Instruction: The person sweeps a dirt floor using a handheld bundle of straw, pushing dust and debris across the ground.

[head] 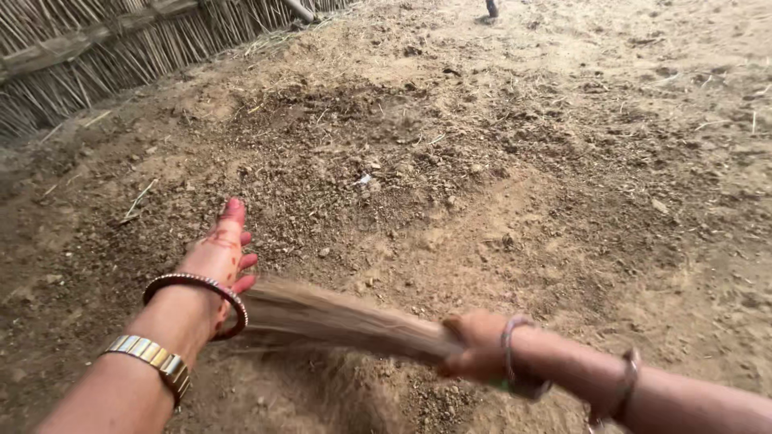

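My right hand is closed around the handle end of a straw broom, whose bristles are blurred and reach left, low over the dirt ground. My left hand is stretched out flat with fingers apart, just left of the bristle tips, holding nothing. The left wrist wears a dark bangle and a gold band; bangles circle the right wrist too.
A fence of dry reeds runs along the upper left. Loose dark crumbs, pebbles and bits of straw lie scattered over the earth in the middle. A small dark object stands at the top edge.
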